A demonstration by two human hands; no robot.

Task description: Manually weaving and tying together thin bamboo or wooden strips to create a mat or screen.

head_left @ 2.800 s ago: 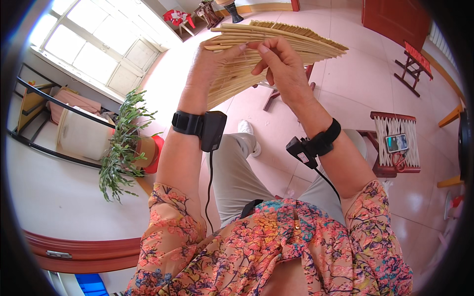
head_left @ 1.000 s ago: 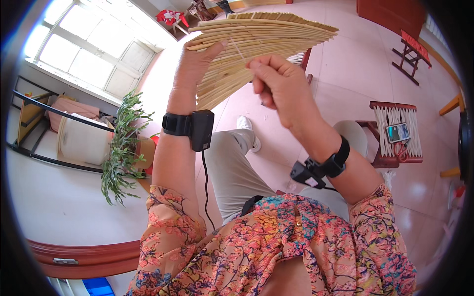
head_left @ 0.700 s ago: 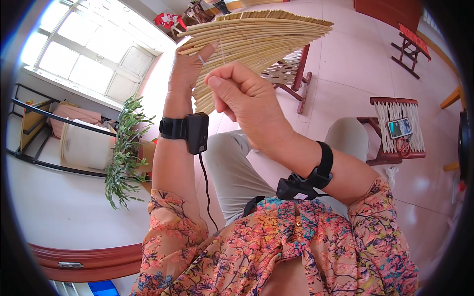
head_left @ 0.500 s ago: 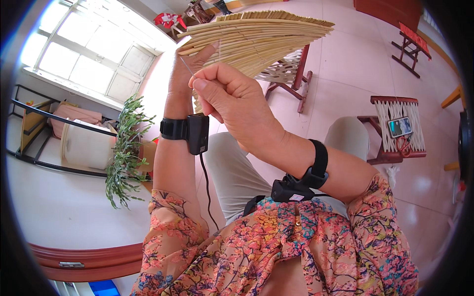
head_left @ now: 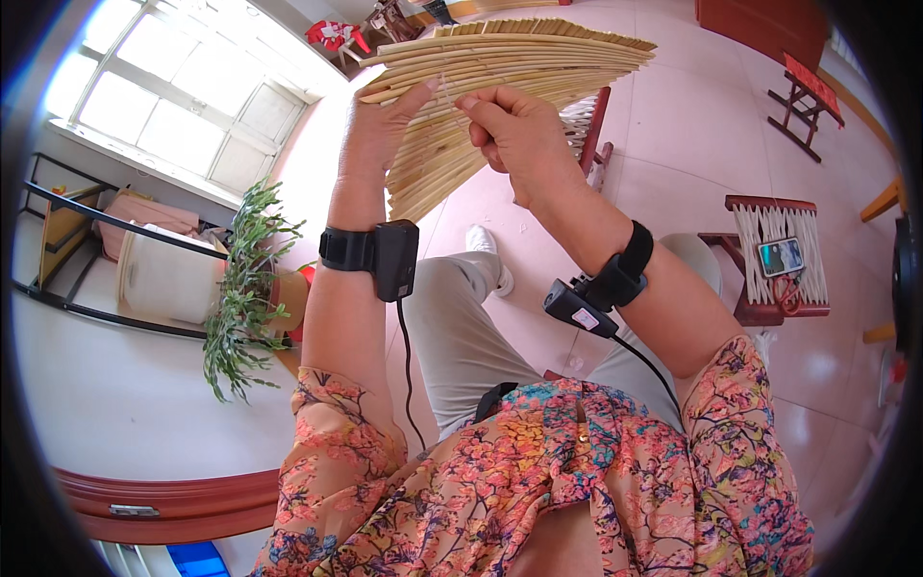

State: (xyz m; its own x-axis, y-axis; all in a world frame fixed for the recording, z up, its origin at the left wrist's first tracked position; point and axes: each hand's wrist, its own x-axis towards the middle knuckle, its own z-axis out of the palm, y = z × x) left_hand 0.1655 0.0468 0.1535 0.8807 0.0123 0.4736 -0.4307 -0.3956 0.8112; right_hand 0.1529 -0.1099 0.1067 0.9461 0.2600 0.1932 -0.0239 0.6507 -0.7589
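My left hand (head_left: 370, 135) grips the left edge of a stalk mat (head_left: 510, 72), a fan-shaped sheet of pale yellow stalks held side by side. The thumb lies on the near face, and the other fingers are mostly hidden. Thin stitching (head_left: 443, 88) crosses the stalks beside that thumb. My right hand (head_left: 514, 125) is closed in a pinch in front of the mat, its fingertips close to the stitching. The needle seen in this pinch half a second ago is too fine to make out there now. Both wrists wear black straps with small boxes.
On the right, a woven-top folding stool (head_left: 808, 255) carries a phone (head_left: 780, 257) and red-handled scissors (head_left: 788, 296). A second stool (head_left: 601, 135) stands partly behind the mat. A potted plant (head_left: 252, 298) and a black-framed rack (head_left: 125, 240) are at the left. A red-topped stool (head_left: 812, 82) stands far right.
My right hand has moved right, away from my left wrist, and the needle no longer shows clearly. My left hand and the mat have shifted slightly right. More of the mat's lower part shows.
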